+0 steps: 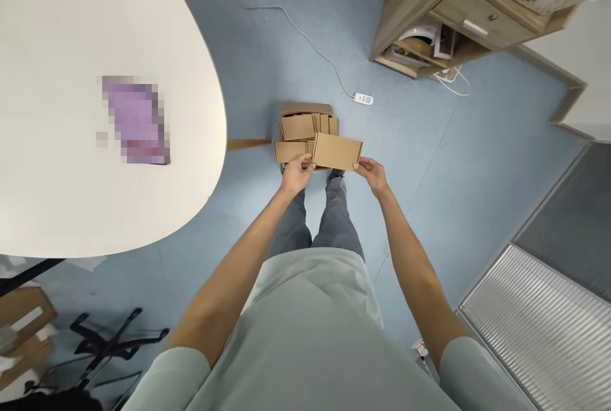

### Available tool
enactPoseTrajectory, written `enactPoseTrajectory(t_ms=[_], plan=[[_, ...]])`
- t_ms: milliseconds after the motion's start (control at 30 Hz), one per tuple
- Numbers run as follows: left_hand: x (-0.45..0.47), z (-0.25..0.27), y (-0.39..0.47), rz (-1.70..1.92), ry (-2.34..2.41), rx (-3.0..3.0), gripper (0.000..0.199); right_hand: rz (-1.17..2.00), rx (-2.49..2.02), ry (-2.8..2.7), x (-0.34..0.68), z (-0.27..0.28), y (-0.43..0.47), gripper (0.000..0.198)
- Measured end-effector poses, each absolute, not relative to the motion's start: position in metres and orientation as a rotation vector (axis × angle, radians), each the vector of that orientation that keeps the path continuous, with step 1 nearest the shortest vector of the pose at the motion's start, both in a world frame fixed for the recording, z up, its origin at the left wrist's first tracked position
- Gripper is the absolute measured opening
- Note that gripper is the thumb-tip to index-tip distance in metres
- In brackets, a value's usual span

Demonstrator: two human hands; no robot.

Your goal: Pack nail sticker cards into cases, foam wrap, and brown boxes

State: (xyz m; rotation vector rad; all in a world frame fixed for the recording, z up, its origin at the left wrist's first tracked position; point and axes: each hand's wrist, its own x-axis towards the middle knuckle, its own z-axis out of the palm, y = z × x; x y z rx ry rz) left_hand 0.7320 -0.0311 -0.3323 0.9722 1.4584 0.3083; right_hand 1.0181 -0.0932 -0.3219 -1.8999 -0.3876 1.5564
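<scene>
A small flat cardboard box (pixel 337 151) is held up between my two hands, above the floor. My left hand (pixel 296 174) pinches its lower left corner, and my right hand (pixel 371 174) grips the lower right corner. Below and behind it stands a larger open carton (pixel 306 108) holding several similar small brown boxes (pixel 296 127). The held box covers part of that carton. My shoes and grey trouser legs show just under it.
A white round-edged table (pixel 191 195) fills the left, bearing a blurred purple item (pixel 136 119). A white power strip (pixel 363 98) and its cord lie on the blue floor. A wooden cabinet (pixel 458 23) stands upper right; a black chair base (pixel 112 341) is lower left.
</scene>
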Motion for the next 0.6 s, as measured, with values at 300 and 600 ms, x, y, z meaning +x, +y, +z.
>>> enactPoseTrajectory(t_ms=[300,600], plan=[[0.765,-0.472,-0.006,0.228,1.595,0.869,0.041,1.689,-1.892,-0.514,1.062,-0.484,-0.018,0.086],[0.709,-0.578,0.007,0.292,1.941,1.017,0.062,1.656,-1.950,-0.520,1.069,-0.584,-0.011,0.086]])
